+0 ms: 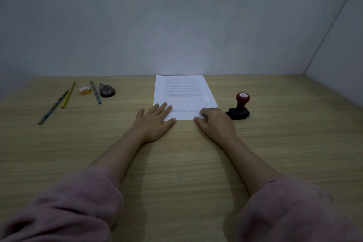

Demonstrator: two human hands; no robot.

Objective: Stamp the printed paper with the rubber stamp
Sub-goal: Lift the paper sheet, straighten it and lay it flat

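A white printed paper (182, 94) lies on the wooden table (176, 163), its far edge against the wall. My left hand (155, 122) rests flat with fingers spread on the paper's near left corner. My right hand (215, 122) lies on the near right corner, fingers slightly curled onto the sheet, holding nothing. The rubber stamp (239, 107), with a red knob handle and a black base, stands upright just to the right of my right hand, apart from it and off the paper.
At the far left of the table lie three pencils (54, 106), a small orange tape roll (85, 90) and a dark correction-tape dispenser (107, 90). Grey walls close the table at the back and right.
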